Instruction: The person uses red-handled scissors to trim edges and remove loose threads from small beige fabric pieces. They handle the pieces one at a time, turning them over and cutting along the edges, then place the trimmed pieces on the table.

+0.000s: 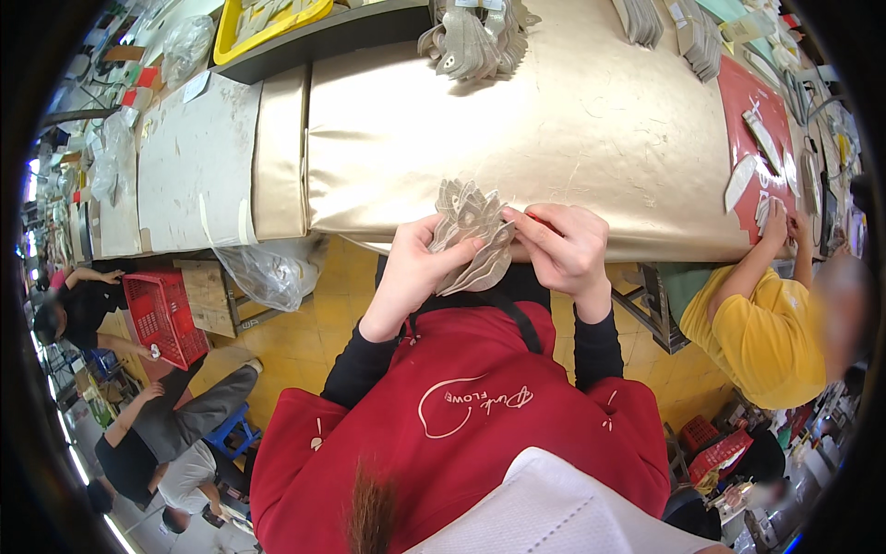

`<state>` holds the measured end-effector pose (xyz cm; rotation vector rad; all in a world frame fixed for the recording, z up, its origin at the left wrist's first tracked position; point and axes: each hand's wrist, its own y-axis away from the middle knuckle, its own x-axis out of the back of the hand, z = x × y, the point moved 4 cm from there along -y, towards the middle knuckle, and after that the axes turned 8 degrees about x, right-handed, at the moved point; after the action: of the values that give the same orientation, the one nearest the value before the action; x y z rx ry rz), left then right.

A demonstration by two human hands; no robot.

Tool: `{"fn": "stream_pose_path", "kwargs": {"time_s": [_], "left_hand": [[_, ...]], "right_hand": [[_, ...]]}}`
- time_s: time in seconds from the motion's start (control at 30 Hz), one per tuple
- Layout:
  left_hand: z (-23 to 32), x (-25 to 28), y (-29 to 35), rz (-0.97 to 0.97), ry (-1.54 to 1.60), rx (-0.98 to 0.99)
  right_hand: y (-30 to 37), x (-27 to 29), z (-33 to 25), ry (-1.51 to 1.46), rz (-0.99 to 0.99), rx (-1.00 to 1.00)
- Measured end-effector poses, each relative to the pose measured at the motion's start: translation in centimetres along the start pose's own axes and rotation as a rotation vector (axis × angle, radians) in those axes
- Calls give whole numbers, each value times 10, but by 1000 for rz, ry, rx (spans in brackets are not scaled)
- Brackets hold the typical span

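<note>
A fanned bundle of grey-beige cut fabric pieces point(471, 226) with wavy edges is held up in front of me, at the table's near edge. My left hand point(420, 272) grips it from the left, thumb across the front. On the other side, my right hand point(565, 251) is closed, its thumb and forefinger pinched at the bundle's right edge. A small red bit shows between the right fingers; what it belongs to is hidden.
A gold-covered table point(554, 138) stretches ahead. At its back lie stacked grey pieces point(475, 42) and a black-edged box with a yellow tray point(221, 37). Right, a co-worker in yellow point(766, 323) works at a red mat point(752, 102). A plastic bag point(277, 272) hangs at left.
</note>
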<state>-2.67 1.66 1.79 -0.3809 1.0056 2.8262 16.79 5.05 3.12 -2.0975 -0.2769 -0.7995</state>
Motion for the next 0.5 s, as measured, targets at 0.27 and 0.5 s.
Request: {"fn": "stream_pose_path", "kwargs": {"time_s": [0.27, 0.5], "left_hand": [[5, -1, 4, 7, -69, 21], [2, -1, 3, -27, -46, -18]], "right_hand": [[4, -3, -1, -6, -5, -17], [1, 0, -2, -65, 91, -9]]}}
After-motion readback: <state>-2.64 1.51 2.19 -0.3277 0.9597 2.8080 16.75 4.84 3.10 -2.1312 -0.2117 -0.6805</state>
